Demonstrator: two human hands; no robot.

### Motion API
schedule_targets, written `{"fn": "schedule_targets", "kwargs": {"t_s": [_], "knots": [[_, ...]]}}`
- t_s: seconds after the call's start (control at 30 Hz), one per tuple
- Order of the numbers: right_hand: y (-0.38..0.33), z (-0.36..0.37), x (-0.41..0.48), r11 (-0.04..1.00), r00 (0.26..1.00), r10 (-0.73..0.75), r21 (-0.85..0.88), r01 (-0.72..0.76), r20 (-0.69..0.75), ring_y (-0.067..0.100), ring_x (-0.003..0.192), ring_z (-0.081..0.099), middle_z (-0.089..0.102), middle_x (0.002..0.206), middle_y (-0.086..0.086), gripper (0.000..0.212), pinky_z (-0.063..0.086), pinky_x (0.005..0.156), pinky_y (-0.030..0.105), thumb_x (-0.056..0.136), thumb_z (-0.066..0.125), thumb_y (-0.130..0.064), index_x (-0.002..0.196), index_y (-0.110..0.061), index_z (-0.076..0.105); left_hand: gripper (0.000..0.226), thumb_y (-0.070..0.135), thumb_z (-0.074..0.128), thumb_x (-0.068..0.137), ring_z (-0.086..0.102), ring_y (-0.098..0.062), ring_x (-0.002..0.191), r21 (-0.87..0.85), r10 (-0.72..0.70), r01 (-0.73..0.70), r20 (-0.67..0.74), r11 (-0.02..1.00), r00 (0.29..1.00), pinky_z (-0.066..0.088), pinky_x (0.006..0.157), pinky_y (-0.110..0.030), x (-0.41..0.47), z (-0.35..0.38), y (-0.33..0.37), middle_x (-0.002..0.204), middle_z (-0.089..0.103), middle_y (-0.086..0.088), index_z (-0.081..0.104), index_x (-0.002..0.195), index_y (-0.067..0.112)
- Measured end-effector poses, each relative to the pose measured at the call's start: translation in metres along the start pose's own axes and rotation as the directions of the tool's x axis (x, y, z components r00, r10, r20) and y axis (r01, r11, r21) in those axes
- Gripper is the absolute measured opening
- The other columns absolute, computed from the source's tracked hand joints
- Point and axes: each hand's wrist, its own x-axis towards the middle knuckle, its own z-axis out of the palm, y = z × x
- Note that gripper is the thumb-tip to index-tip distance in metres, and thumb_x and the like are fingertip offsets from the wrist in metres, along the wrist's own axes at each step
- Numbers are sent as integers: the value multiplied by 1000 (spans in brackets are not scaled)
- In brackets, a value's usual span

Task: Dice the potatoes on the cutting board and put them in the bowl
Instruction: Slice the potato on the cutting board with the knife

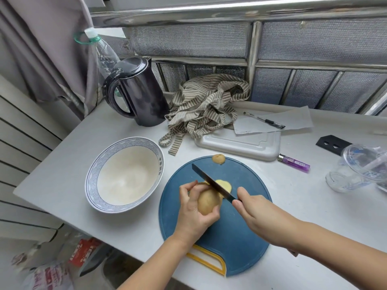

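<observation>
The left hand [193, 208] held the potato [208, 200] on the board [230, 248]. The right hand [257, 210] gripped the knife [211, 182]. The potato looked hard, round and likely to roll, so hold its sides.

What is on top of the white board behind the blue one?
Paper sheets and striped cloth overlap the far edge of the white board; anything beneath them is hidden.

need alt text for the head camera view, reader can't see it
A person's left hand holds a brown-skinned potato on a round blue cutting board while the right hand slices it with a black-bladed knife. A pale cut slice lies beside the blade, and an empty blue-patterned white bowl sits left of the board.
</observation>
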Motion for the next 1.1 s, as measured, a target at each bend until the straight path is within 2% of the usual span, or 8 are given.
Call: {"fn": "schedule_targets", "kwargs": {"t_s": [0.27, 0.4, 0.57, 0.67, 0.73, 0.83, 0.93, 1.1], "knots": [[2, 3, 18, 998, 999, 30, 57, -31, 21, 15, 55, 34, 42, 67, 1, 31, 31, 54, 28, 105, 27, -39, 79, -21, 27, 47, 38, 69, 66, 31, -1, 129, 6, 2, -2, 29, 1000, 1000, 29, 102, -8, 2, -1, -1, 120, 32, 13, 53, 109, 41], [-3, 3, 34, 995, 998, 47, 88, -50, 35, 14, 53, 35, 42, 68, 0, 32, 31, 52, 27, 105, 28, -37, 78, -20, 26, 45, 41, 65, 65, 30, 3, 128, -22, -66, 66, 19, 998, 998, 29, 101, -7, 4, -3, 0, 118, 33, 12, 51, 108, 43], [7, 7, 24, 941, 988, 84, 316, -122, 131, 22, 49, 45, 50, 67, 7, 32, 42, 47, 28, 103, 39, -41, 84, -17, 30, 46, 42, 66, 66, 31, 3, 127, -5, -62, 63, 79, 998, 995, 32, 103, -12, 5, -6, 2, 119, 30, 17, 54, 110, 39], [14, 13, 8, 890, 974, 199, 396, -226, 108, 22, 48, 53, 56, 64, 7, 44, 40, 41, 26, 97, 43, -55, 91, -11, 42, 45, 42, 65, 65, 33, 3, 126, -18, -81, 83, 75, 996, 994, 31, 103, -10, 5, -7, 3, 119, 30, 18, 55, 109, 41], [15, 18, 3, 877, 957, 273, 384, -289, 95, 17, 42, 47, 52, 58, 1, 55, 32, 37, 21, 95, 35, -62, 86, -10, 50, 45, 44, 65, 65, 32, 5, 126, -23, -80, 82, 83, 996, 993, 29, 102, -6, 5, -8, 3, 119, 30, 18, 52, 108, 45], [10, 19, 3, 854, 948, 309, 417, -312, 78, 15, 37, 33, 41, 49, -2, 61, 27, 38, 17, 96, 26, -65, 66, -15, 42, 46, 44, 64, 65, 30, 8, 126, -23, -84, 86, 89, 996, 993, 27, 100, -3, 4, -9, 3, 119, 30, 18, 51, 109, 46], [7, 16, 7, 846, 936, 334, 404, -348, 108, 17, 38, 33, 40, 46, -3, 61, 26, 39, 17, 96, 22, -67, 64, -17, 37, 46, 43, 64, 65, 30, 8, 125, -35, -83, 86, 75, 996, 994, 26, 100, -2, 4, -8, 1, 119, 31, 17, 53, 109, 44], [4, 12, 11, 816, 913, 362, 410, -408, 187, 16, 37, 29, 35, 43, -4, 60, 24, 42, 17, 95, 20, -69, 65, -19, 33, 46, 42, 65, 65, 41, -4, 120, -17, -90, 91, 79, 996, 993, 31, 101, -6, 7, -8, 0, 117, 32, 16, 54, 109, 44]]}}
